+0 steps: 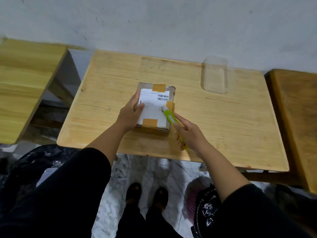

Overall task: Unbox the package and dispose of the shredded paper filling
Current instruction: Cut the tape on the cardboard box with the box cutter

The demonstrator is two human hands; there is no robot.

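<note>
At frame centre, a taped cardboard package (155,107) sits on the wooden counter (223,121). The left hand (131,115) reaches from lower left, gripping the package's left edge, thumb on its label. The right hand (190,134) grips a green utility knife (171,117), index finger extended along it, tip at the package's right-side tape.

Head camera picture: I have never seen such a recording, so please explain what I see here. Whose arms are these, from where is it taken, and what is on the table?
No machine here: a person wears a camera on the head, looking down at their own two hands. The left hand holds a small taped cardboard box on the wooden table. The right hand grips a green utility knife, its tip at the tape on the box's right edge. A clear plastic container stands farther back. The box is not yet open.
</note>
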